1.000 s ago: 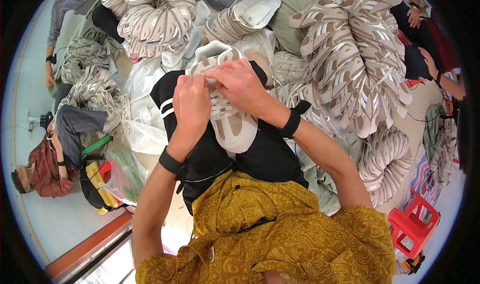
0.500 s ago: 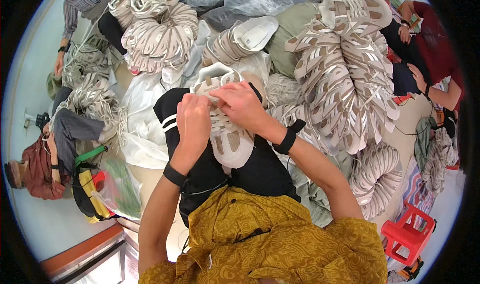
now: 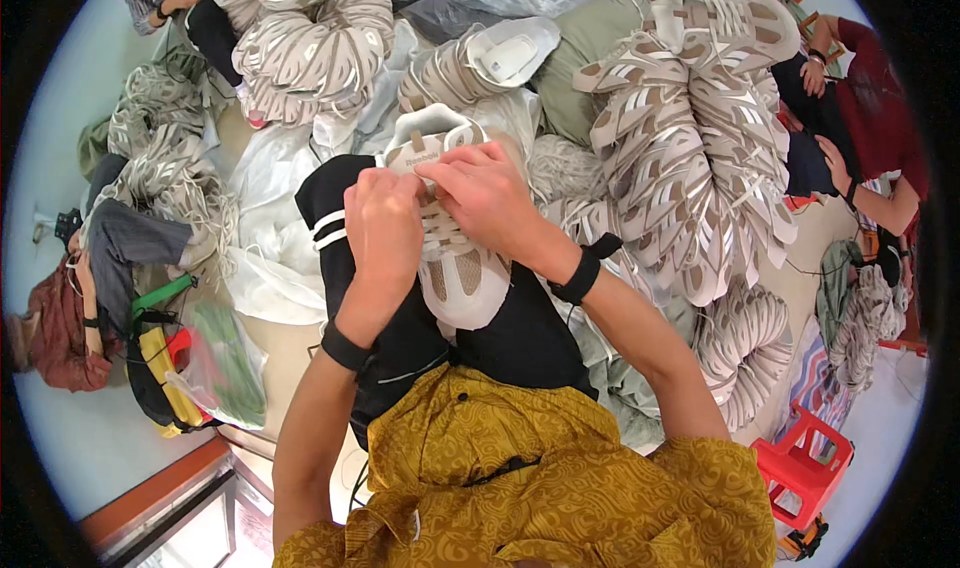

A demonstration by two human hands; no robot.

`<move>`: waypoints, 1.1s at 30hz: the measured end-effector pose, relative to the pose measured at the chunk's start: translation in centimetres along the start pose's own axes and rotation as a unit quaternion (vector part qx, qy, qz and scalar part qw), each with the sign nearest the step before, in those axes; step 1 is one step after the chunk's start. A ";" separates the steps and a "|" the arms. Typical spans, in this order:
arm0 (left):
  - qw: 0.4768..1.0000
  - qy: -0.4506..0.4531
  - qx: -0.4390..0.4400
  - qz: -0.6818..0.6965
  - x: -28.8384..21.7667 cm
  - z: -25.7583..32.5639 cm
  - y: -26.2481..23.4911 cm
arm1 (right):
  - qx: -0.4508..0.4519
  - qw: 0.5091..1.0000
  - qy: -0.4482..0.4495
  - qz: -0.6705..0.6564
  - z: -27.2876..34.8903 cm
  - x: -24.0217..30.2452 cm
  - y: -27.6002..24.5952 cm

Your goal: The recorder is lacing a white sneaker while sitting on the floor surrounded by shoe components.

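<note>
A beige and white shoe upper (image 3: 463, 286) rests across my black-trousered thighs, its toe toward me and its collar away. White lace crosses its front in rows below my fingers. My left hand (image 3: 383, 223) is closed in a pinch at the left side of the lacing, just below the tongue (image 3: 418, 155). From the right, my right hand (image 3: 487, 196) pinches at the top of the lacing, thumb and finger close to the left fingertips. Both appear to grip the shoelace, though the fingers mostly hide it.
Stacked shoe uppers form a large pile (image 3: 690, 158) at right and another (image 3: 315, 58) at far left. White plastic sheeting (image 3: 270, 238) lies left of my knees. A red stool (image 3: 805, 468) stands at lower right. Other people sit at left and right, including one in maroon (image 3: 880, 98).
My hands stay pinched at the top of the lacing, with small shifts of the fingers. The whole view has shifted slightly. At upper left, a person's arm has drawn back from a pile.
</note>
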State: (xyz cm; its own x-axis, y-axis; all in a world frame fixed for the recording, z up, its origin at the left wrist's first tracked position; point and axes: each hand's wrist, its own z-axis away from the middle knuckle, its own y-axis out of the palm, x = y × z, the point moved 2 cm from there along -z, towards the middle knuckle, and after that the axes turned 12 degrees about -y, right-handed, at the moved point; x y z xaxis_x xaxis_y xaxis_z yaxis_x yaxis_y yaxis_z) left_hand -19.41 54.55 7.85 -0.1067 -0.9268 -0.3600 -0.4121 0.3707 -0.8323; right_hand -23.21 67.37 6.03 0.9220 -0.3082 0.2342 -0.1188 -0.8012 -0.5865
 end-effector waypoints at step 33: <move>0.998 -0.020 -0.038 -0.051 -1.1 0.8 0.9 | 0.052 0.995 0.059 -0.058 -0.3 -0.2 -0.4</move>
State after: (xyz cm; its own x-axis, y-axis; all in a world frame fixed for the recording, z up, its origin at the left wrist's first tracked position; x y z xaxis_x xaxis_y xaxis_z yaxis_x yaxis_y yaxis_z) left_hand -18.91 55.91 7.14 -0.0259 -0.9559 -0.2925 -0.4866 0.2676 -0.8316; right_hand -23.43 67.61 6.43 0.8768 -0.2795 0.3912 0.0305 -0.7797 -0.6254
